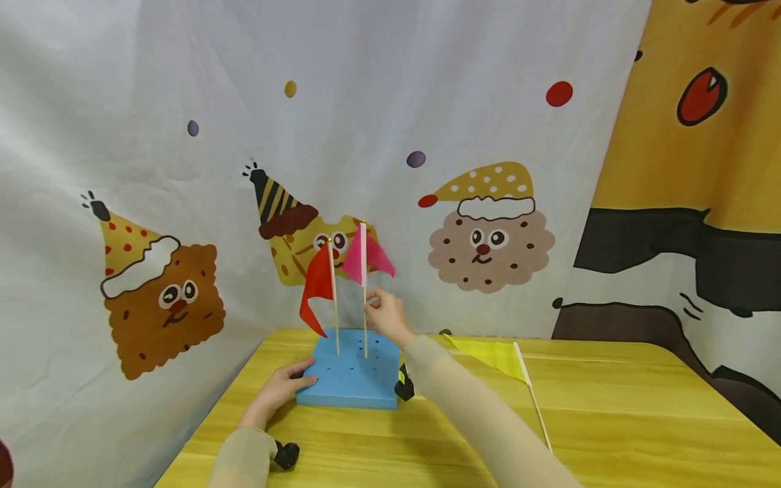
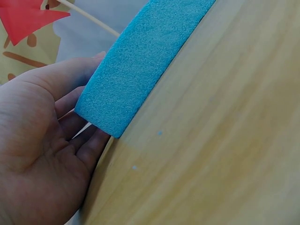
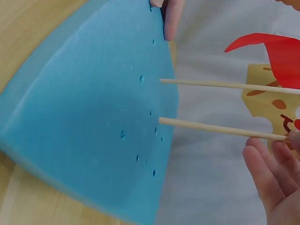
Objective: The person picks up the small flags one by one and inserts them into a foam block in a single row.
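Observation:
A blue foam block (image 1: 348, 386) with several small holes in its top lies on the table. My left hand (image 1: 282, 390) holds its left edge, the thumb over the top and the other fingers along the side. A red flag (image 1: 318, 285) stands upright in the block, leaning slightly left. My right hand (image 1: 387, 315) pinches the wooden stick (image 3: 220, 128) of a pink flag (image 1: 355, 257), just below the cloth. That stick is nearly upright, its lower end at the block's top; whether it sits in a hole I cannot tell.
A yellow flag (image 1: 494, 356) lies on the wooden table (image 1: 634, 407) to the right, its stick pointing toward the near edge. Close behind the table hangs a white cloth (image 1: 378, 102) printed with cartoon biscuits.

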The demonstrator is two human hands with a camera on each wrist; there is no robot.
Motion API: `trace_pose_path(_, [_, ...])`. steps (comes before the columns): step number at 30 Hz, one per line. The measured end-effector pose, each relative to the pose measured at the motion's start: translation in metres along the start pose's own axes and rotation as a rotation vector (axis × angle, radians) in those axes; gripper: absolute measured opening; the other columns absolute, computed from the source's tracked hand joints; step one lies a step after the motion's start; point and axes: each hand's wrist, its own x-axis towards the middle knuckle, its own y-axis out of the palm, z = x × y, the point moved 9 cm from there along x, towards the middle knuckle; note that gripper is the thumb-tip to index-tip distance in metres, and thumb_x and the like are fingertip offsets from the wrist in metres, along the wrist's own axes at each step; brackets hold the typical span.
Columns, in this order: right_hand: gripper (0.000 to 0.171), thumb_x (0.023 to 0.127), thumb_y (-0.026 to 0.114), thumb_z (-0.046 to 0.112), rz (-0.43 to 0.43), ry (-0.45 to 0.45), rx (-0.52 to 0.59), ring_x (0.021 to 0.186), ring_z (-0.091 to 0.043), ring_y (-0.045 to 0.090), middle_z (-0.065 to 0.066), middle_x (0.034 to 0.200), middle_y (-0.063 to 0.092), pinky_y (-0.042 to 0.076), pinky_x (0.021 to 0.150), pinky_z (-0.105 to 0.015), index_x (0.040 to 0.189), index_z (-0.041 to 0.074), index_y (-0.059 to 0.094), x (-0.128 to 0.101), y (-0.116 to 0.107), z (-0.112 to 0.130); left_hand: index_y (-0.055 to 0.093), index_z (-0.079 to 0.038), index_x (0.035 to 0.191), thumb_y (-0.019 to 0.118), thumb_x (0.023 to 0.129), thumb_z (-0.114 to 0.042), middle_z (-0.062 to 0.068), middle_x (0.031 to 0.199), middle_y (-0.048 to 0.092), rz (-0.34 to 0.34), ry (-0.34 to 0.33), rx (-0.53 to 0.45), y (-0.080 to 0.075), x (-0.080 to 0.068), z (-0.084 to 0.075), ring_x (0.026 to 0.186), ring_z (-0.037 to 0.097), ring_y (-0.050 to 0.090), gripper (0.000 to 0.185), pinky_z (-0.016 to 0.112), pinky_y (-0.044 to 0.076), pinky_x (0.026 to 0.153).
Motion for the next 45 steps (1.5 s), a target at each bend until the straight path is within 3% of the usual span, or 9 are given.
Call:
trace_pose_path(4, [0.014, 0.095, 0.063, 0.012, -0.013, -0.006, 0.018, 0.066, -0.024, 0.070, -0.013, 0.092, 0.070, 0.056, 0.049, -0.038, 0.108, 0.009, 0.063, 0.001, 0.002, 0.002, 0.049, -0.002, 0.142, 0.070, 0.091, -0.022, 0.020, 0.150, 0.037, 0.001, 0.002, 0.016, 0.001, 0.001, -0.004, 0.138, 0.041, 0.030, 0.058, 0.054, 0.032, 0.108])
trace_pose_path(8, [0.012, 0.095, 0.063, 0.010, -0.026, -0.018, 0.012, 0.065, -0.023, 0.070, -0.014, 0.090, 0.070, 0.055, 0.047, -0.034, 0.107, 0.009, 0.063, 0.004, 0.006, 0.001, 0.049, -0.002, 0.142, 0.069, 0.092, -0.020, 0.020, 0.150, 0.038, 0.001, 0.004, 0.015, 0.002, 0.001, -0.006, 0.138, 0.041, 0.030, 0.057, 0.054, 0.032, 0.108])
trace_pose_path(15, [0.020, 0.094, 0.062, 0.006, -0.029, -0.014, 0.023, 0.072, -0.035, 0.070, -0.010, 0.085, 0.069, 0.052, 0.045, -0.029, 0.112, -0.003, 0.062, 0.004, 0.012, -0.003, 0.049, -0.003, 0.142, 0.068, 0.092, -0.019, 0.019, 0.150, 0.038, 0.013, 0.014, -0.006, 0.004, 0.000, -0.006, 0.139, 0.040, 0.029, 0.056, 0.054, 0.031, 0.108])
trace_pose_path(24, [0.014, 0.095, 0.061, 0.007, -0.010, -0.004, 0.008, 0.073, -0.035, 0.070, -0.018, 0.093, 0.069, 0.053, 0.046, -0.031, 0.109, 0.004, 0.063, 0.002, 0.018, -0.008, 0.048, -0.003, 0.143, 0.069, 0.092, -0.021, 0.020, 0.148, 0.040, 0.007, 0.006, -0.011, 0.005, -0.001, -0.005, 0.139, 0.041, 0.029, 0.058, 0.054, 0.030, 0.109])
trace_pose_path(30, [0.012, 0.096, 0.061, 0.008, 0.003, -0.001, -0.005, 0.066, -0.024, 0.069, -0.015, 0.091, 0.069, 0.054, 0.047, -0.034, 0.107, 0.007, 0.063, 0.001, 0.021, -0.012, 0.051, -0.005, 0.142, 0.071, 0.090, -0.022, 0.018, 0.148, 0.042, -0.002, -0.005, -0.019, 0.004, -0.001, 0.000, 0.139, 0.040, 0.030, 0.057, 0.054, 0.030, 0.109])
trace_pose_path(36, [0.008, 0.095, 0.061, 0.006, 0.029, -0.007, -0.019, 0.071, -0.035, 0.069, -0.013, 0.086, 0.070, 0.053, 0.044, -0.032, 0.103, 0.008, 0.062, -0.001, 0.027, -0.015, 0.052, -0.005, 0.141, 0.071, 0.090, -0.022, 0.020, 0.147, 0.041, -0.013, -0.006, -0.019, 0.002, 0.001, 0.002, 0.138, 0.041, 0.030, 0.057, 0.055, 0.031, 0.109])
trace_pose_path(39, [0.007, 0.096, 0.061, 0.007, 0.031, 0.005, -0.011, 0.075, -0.038, 0.069, -0.011, 0.085, 0.070, 0.055, 0.046, -0.037, 0.103, 0.009, 0.063, -0.001, 0.028, -0.016, 0.052, -0.005, 0.141, 0.071, 0.090, -0.023, 0.020, 0.147, 0.042, -0.018, -0.005, -0.014, 0.001, 0.000, 0.001, 0.138, 0.041, 0.030, 0.057, 0.054, 0.030, 0.109])
trace_pose_path(42, [0.009, 0.096, 0.062, 0.010, 0.033, 0.008, -0.012, 0.074, -0.035, 0.069, -0.011, 0.087, 0.070, 0.056, 0.050, -0.043, 0.104, 0.009, 0.063, -0.002, 0.029, -0.016, 0.052, -0.004, 0.141, 0.071, 0.090, -0.022, 0.021, 0.147, 0.042, -0.021, -0.006, -0.013, 0.000, 0.000, 0.001, 0.138, 0.041, 0.030, 0.057, 0.054, 0.030, 0.109])
trace_pose_path(45, [0.015, 0.095, 0.064, 0.012, 0.043, 0.016, -0.015, 0.073, -0.031, 0.070, -0.012, 0.092, 0.071, 0.056, 0.050, -0.040, 0.109, 0.007, 0.064, -0.004, 0.030, -0.015, 0.052, -0.004, 0.141, 0.071, 0.090, -0.022, 0.020, 0.147, 0.042, -0.024, -0.007, -0.015, -0.001, 0.000, 0.002, 0.138, 0.041, 0.031, 0.057, 0.054, 0.031, 0.109])
